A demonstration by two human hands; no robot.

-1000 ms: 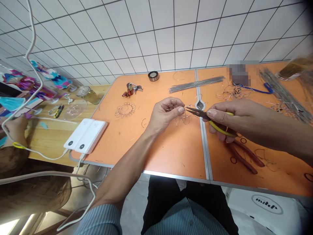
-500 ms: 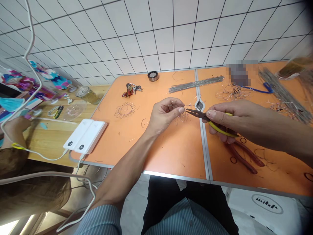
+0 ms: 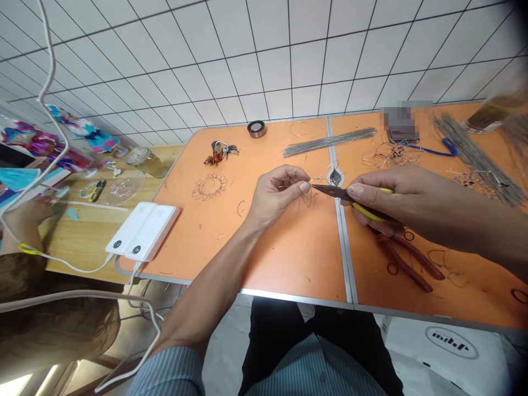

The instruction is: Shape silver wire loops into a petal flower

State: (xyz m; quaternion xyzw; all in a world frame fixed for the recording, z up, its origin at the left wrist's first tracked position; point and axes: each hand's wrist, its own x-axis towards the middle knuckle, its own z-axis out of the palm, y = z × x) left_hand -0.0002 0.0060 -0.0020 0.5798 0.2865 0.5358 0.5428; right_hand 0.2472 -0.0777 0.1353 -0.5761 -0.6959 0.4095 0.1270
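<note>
Between thumb and fingers, my left hand (image 3: 282, 192) pinches a thin bent wire piece (image 3: 306, 201), its loops hanging below the fingertips. My right hand (image 3: 381, 195) is wrapped round yellow-handled needle-nose pliers (image 3: 330, 190). Their dark jaws are nearly closed and point left, with the tip at the wire beside my left thumb. Whether the jaws grip the wire is too fine to tell. A looped wire ring (image 3: 209, 187) lies flat on the orange table to the left. Red-handled pliers (image 3: 408, 261) rest under my right hand, their head hidden.
A bundle of straight wires (image 3: 330, 142), a tape roll (image 3: 257, 129) and keys (image 3: 221, 153) lie toward the wall. Tangled wire (image 3: 390, 155) and more wire rods (image 3: 480, 159) are at right. White power banks (image 3: 142, 231) with cables sit at the left edge. Another person's arm (image 3: 25, 220) is far left.
The pliers' jaws, slightly parted before, are now closer together, and the yellow handles are squeezed closer. My left hand stays nearly where it was. The view has shifted very slightly.
</note>
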